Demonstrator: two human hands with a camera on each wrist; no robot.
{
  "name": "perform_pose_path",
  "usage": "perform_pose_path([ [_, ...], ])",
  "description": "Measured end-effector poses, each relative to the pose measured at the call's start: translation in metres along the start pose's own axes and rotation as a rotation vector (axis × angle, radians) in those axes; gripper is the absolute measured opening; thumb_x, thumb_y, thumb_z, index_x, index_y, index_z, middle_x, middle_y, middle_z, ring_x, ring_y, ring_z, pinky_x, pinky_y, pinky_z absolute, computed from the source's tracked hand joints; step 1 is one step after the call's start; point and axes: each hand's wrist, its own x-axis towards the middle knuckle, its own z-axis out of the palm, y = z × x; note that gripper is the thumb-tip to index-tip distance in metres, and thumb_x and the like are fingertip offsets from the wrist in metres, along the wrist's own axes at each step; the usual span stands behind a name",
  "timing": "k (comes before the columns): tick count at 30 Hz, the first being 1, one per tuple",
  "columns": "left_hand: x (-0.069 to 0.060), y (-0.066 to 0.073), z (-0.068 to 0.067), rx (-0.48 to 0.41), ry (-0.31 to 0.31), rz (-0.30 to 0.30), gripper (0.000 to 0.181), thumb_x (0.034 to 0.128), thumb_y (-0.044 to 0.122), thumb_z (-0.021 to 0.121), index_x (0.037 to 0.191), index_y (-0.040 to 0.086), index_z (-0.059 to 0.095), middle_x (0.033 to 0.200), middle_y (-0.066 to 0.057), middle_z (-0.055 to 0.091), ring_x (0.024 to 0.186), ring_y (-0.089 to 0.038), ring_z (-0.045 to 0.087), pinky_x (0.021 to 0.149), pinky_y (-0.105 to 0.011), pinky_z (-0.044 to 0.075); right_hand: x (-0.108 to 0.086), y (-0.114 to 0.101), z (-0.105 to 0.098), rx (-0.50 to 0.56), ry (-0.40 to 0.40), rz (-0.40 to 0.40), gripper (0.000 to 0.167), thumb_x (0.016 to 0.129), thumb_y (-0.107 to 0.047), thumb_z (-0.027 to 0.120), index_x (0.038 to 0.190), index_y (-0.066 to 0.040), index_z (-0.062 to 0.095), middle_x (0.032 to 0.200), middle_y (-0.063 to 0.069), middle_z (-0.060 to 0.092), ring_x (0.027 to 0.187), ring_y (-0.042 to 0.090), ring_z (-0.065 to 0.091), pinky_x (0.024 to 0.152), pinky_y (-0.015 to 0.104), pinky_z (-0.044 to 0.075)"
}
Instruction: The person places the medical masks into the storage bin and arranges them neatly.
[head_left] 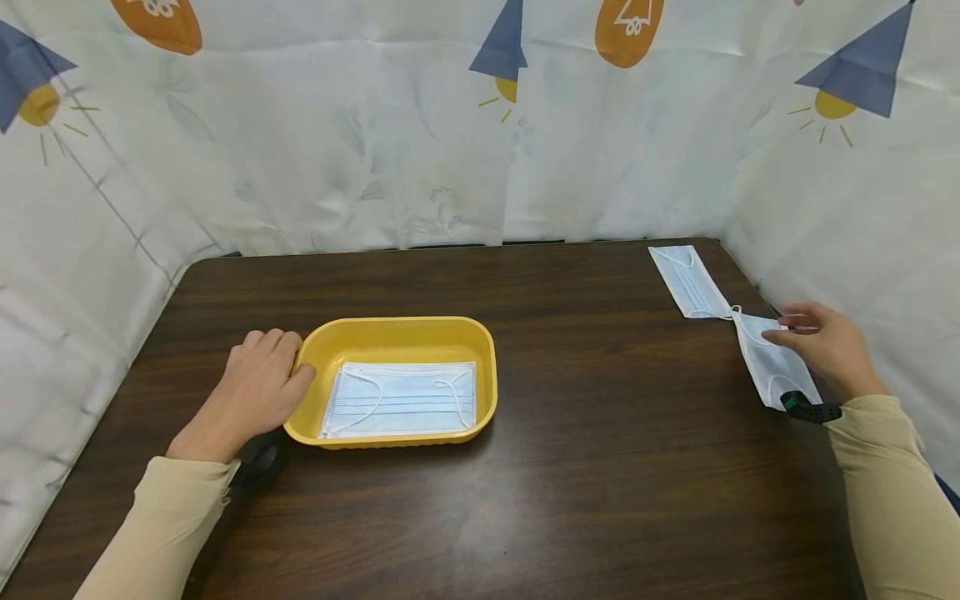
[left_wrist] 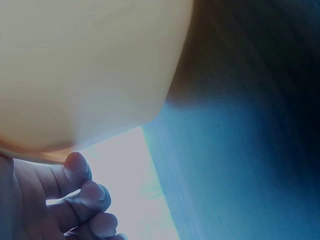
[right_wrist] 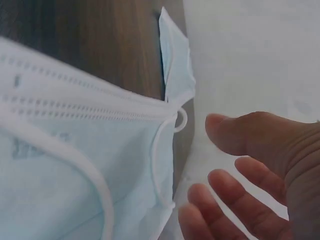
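Observation:
At the left end of a yellow plastic tray (head_left: 405, 340), my left hand (head_left: 258, 387) grips the rim, thumb over the edge. The left wrist view has the fingers (left_wrist: 87, 195) curled beside the tray wall (left_wrist: 90, 75). Light blue face masks (head_left: 408, 421) lie flat in a stack inside the tray, ear loops on top. My right hand (head_left: 836, 350) hovers by a face mask (head_left: 772, 367) at the table's right edge. In the right wrist view its thumb and fingers (right_wrist: 227, 195) are spread apart, holding nothing. Another face mask (head_left: 688, 282) lies farther back, its corner meeting the nearer one.
The dark wooden table (head_left: 600, 467) spreads between both hands. White patterned curtains (head_left: 360, 150) hang behind and at both sides, close to the table's edges. A black band (head_left: 810, 408) circles the right wrist.

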Motion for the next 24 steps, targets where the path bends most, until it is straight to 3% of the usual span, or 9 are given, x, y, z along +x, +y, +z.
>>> perform_pose_path([
  [2, 0.0000, -0.0003, 0.0003, 0.000, 0.000, 0.002, 0.027, 0.0970, 0.021, 0.046, 0.101, -0.004, 0.056, 0.087, -0.013, 0.053, 0.088, -0.034, 0.042, 0.074, -0.040, 0.030, -0.0008, 0.0045, -0.0005, -0.031, -0.006, 0.012, 0.063, 0.091, -0.035, 0.077, 0.135, 0.004, 0.056, 0.081, -0.047, 0.047, 0.074, -0.033, 0.042, 0.065, 0.009, 0.041],
  [4, 0.0001, -0.0005, 0.0007, 0.002, 0.002, 0.006, 0.027, 0.0970, 0.021, 0.046, 0.102, -0.004, 0.056, 0.087, -0.014, 0.054, 0.088, -0.034, 0.043, 0.074, -0.041, 0.030, -0.0019, 0.0076, -0.0007, -0.067, -0.018, 0.032, 0.063, 0.092, -0.036, 0.075, 0.136, 0.005, 0.055, 0.088, -0.029, 0.066, 0.075, -0.030, 0.039, 0.067, 0.012, 0.040],
  [5, 0.0000, -0.0006, 0.0009, 0.003, 0.003, 0.007, 0.027, 0.0970, 0.021, 0.046, 0.102, -0.004, 0.056, 0.087, -0.014, 0.054, 0.089, -0.034, 0.043, 0.074, -0.041, 0.030, -0.0025, 0.0083, -0.0007, -0.080, -0.028, 0.046, 0.064, 0.093, -0.037, 0.074, 0.136, 0.006, 0.055, 0.096, -0.015, 0.073, 0.078, -0.023, 0.046, 0.068, 0.014, 0.040],
  [7, 0.0000, -0.0006, 0.0010, 0.003, 0.005, 0.008, 0.027, 0.0970, 0.021, 0.046, 0.102, -0.004, 0.056, 0.088, -0.014, 0.054, 0.089, -0.034, 0.043, 0.074, -0.041, 0.030, -0.0039, 0.0090, -0.0007, -0.105, -0.047, 0.073, 0.064, 0.095, -0.038, 0.071, 0.137, 0.007, 0.053, 0.117, 0.016, 0.074, 0.092, 0.000, 0.061, 0.071, 0.020, 0.039],
  [9, 0.0000, -0.0006, 0.0010, 0.002, 0.005, 0.008, 0.028, 0.0970, 0.021, 0.046, 0.103, -0.004, 0.056, 0.089, -0.014, 0.055, 0.089, -0.034, 0.043, 0.074, -0.041, 0.031, -0.0051, 0.0093, -0.0006, -0.134, -0.062, 0.087, 0.064, 0.096, -0.038, 0.069, 0.137, 0.008, 0.053, 0.134, 0.039, 0.057, 0.106, 0.026, 0.062, 0.073, 0.024, 0.038],
  [11, -0.0001, -0.0005, 0.0008, 0.001, 0.003, 0.003, 0.029, 0.0971, 0.021, 0.046, 0.104, -0.005, 0.057, 0.090, -0.015, 0.056, 0.090, -0.035, 0.043, 0.075, -0.042, 0.031, -0.0057, 0.0097, -0.0003, -0.153, -0.071, 0.087, 0.062, 0.096, -0.038, 0.068, 0.136, 0.008, 0.054, 0.135, 0.040, 0.056, 0.117, 0.048, 0.052, 0.074, 0.026, 0.037],
  [16, -0.0003, -0.0001, 0.0012, -0.001, -0.003, -0.003, 0.030, 0.0972, 0.021, 0.046, 0.105, -0.005, 0.057, 0.095, -0.018, 0.058, 0.093, -0.037, 0.044, 0.076, -0.045, 0.033, -0.0066, 0.0117, 0.0011, -0.181, -0.072, 0.083, 0.057, 0.095, -0.036, 0.069, 0.131, 0.007, 0.059, 0.133, 0.038, 0.059, 0.107, 0.040, 0.054, 0.072, 0.026, 0.036],
  [20, 0.0000, 0.0002, 0.0012, -0.002, -0.001, -0.001, 0.029, 0.0969, 0.021, 0.046, 0.105, -0.005, 0.057, 0.095, -0.018, 0.058, 0.093, -0.037, 0.044, 0.077, -0.045, 0.033, -0.0073, 0.0118, 0.0031, -0.188, -0.072, 0.082, 0.055, 0.094, -0.036, 0.072, 0.129, 0.005, 0.062, 0.131, 0.036, 0.061, 0.093, 0.015, 0.056, 0.070, 0.025, 0.037],
  [24, 0.0002, 0.0000, 0.0009, 0.002, 0.000, 0.000, 0.028, 0.0968, 0.021, 0.047, 0.103, -0.004, 0.057, 0.092, -0.016, 0.056, 0.091, -0.036, 0.044, 0.076, -0.044, 0.033, -0.0068, 0.0112, 0.0058, -0.157, -0.085, 0.082, 0.057, 0.094, -0.037, 0.073, 0.130, 0.005, 0.061, 0.132, 0.036, 0.061, 0.085, -0.009, 0.044, 0.072, 0.024, 0.037],
])
